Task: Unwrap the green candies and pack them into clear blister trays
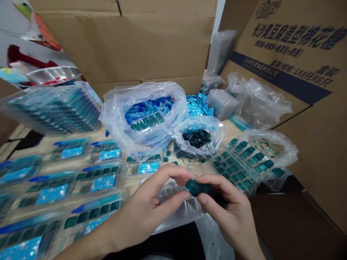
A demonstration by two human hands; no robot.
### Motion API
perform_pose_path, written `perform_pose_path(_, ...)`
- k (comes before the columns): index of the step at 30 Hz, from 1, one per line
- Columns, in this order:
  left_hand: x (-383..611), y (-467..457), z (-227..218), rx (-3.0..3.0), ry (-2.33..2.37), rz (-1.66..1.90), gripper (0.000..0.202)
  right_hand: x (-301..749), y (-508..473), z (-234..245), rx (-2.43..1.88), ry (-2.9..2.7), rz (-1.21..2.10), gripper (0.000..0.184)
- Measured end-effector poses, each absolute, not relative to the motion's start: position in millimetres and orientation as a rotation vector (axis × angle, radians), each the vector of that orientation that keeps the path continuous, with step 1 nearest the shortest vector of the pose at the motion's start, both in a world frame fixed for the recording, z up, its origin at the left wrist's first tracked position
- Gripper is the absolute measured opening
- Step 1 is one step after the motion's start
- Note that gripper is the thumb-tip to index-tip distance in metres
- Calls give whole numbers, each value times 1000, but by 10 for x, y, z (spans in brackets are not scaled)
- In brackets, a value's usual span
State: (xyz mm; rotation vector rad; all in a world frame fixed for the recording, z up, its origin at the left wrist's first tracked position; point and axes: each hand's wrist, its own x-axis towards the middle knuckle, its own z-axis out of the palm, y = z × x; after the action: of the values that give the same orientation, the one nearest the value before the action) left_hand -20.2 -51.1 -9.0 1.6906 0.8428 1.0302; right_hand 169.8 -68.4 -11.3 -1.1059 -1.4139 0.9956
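My left hand (162, 193) and my right hand (226, 200) meet near the front edge of the table. Between their fingertips are small dark green translucent pieces (192, 187), at least two, pinched from both sides. Under them sits a clear plastic tray (187, 209) with moulded compartments, partly covered by my hands. Right of my hands, a stack of clear trays (238, 168) holds rows of similar green pieces. Just beyond, a clear plastic bag (197, 135) lies open with many dark green pieces inside.
Filled packs (103, 182) with blue sachets cover the left side. A bag of blue sticks (149, 108) stands behind, beside blue sachets (199, 104). Stacked filled trays (51, 108) rise at back left. Cardboard boxes (151, 47) wall the back and right. Another bag (268, 146) holds pale bits.
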Motion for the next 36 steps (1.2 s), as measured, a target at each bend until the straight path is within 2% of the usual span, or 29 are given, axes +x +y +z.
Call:
perform_pose_path(5, -193, -530, -111, 1654, 827, 1034, 41, 1668, -686, -130, -1079, -1418, 1001, 23)
perform_pose_path(9, -173, -554, -69, 1528, 844, 1016, 37, 1618, -733, -161, -1002, -1477, 719, 33)
perform_pose_path(11, -180, -573, -44, 1459, 832, 1012, 36, 1608, -741, -164, -949, -1474, 668, 32)
perform_pose_path(14, -232, -583, -23, 1356, 806, 986, 31, 1648, -705, -157, -927, -1262, 904, 18)
perform_pose_path(17, -297, -548, -36, 1186, 772, 1040, 15, 1726, -652, -171, -931, -996, 1043, 20)
perform_pose_path(19, -314, -515, -52, 1065, 764, 1069, 11, 1747, -644, -198, -976, -1097, 967, 21)
perform_pose_path(24, -243, -496, -41, 944, 834, 1013, 23, 1639, -695, -234, -955, -1649, 699, 37)
perform_pose_path(26, -218, -525, -24, 986, 841, 1012, 17, 1592, -703, -222, -927, -1686, 674, 40)
perform_pose_path(28, -211, -569, -28, 1100, 849, 1048, 9, 1563, -697, -207, -969, -1612, 739, 33)
perform_pose_path(32, -211, -660, -119, 1514, 962, 1177, 32, 1524, -677, -200, -1057, -1306, 1055, 12)
perform_pose_path(36, -181, -672, -193, 1923, 904, 1272, 47, 1487, -683, -235, -1027, -1167, 1250, 13)
